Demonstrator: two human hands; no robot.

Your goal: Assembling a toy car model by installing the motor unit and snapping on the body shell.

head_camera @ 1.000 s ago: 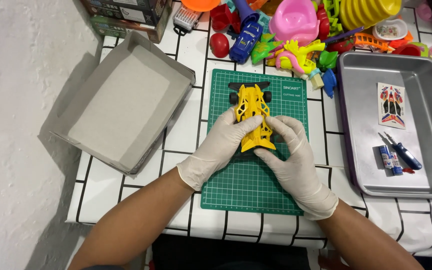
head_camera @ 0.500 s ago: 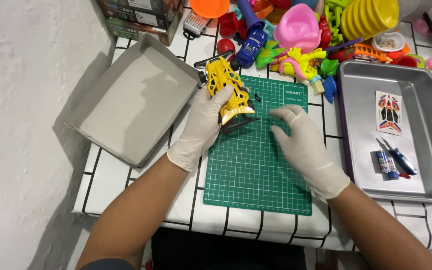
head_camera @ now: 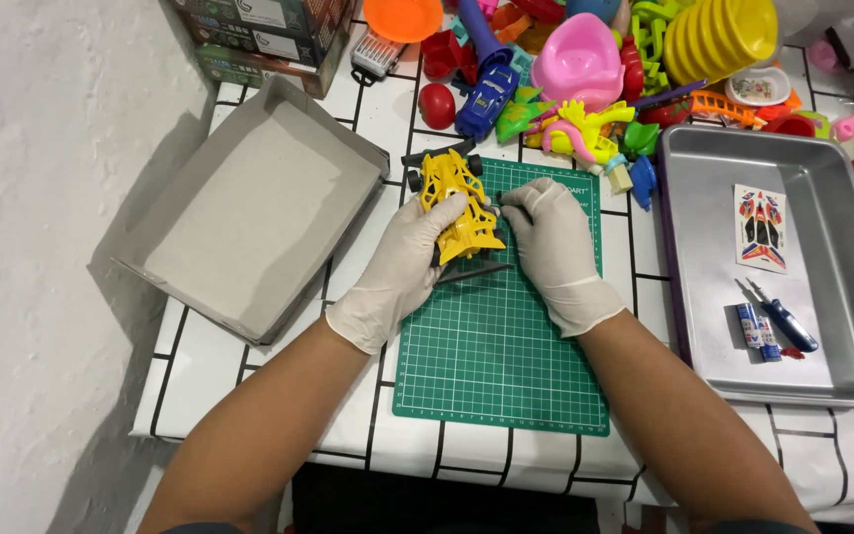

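Note:
A yellow toy race car (head_camera: 455, 203) with black wheels lies at the upper left corner of a green cutting mat (head_camera: 506, 346). My left hand (head_camera: 402, 262), in a white glove, grips the car's body from the left side. My right hand (head_camera: 551, 242), also gloved, rests its fingertips on the car's right side near a black part. Both hands sit on the mat's upper half.
An empty grey cardboard box lid (head_camera: 249, 208) lies to the left. A metal tray (head_camera: 783, 267) on the right holds a sticker sheet (head_camera: 761, 227), a small screwdriver (head_camera: 783, 316) and batteries (head_camera: 753, 331). Several colourful plastic toys (head_camera: 585, 69) crowd the far edge.
The car was lifted and tilted toward the left, then came back down to the mat's upper left corner. My right hand moved in from the mat to touch the car again.

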